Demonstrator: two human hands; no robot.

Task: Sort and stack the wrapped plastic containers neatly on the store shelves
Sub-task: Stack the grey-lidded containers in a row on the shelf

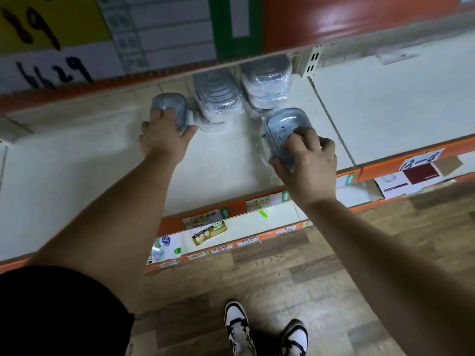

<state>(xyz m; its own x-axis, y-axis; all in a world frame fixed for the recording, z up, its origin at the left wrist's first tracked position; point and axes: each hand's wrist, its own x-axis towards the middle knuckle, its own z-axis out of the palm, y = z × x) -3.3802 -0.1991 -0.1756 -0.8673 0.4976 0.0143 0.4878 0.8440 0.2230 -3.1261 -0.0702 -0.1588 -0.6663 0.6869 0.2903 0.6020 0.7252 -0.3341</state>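
Grey-lidded plastic containers in clear wrap stand on a white shelf. My left hand grips a small wrapped container at the left of the group, fingers curled over its top. My right hand grips another wrapped container near the shelf's front, tilted towards me. Between and behind them stand two taller wrapped stacks, the middle stack and the right-hand stack at the back of the shelf.
An upper shelf with an orange edge and price signs overhangs the back. An orange price rail with tags runs along the shelf front. Lower shelves hold a gold packet. Wooden floor and my shoes lie below.
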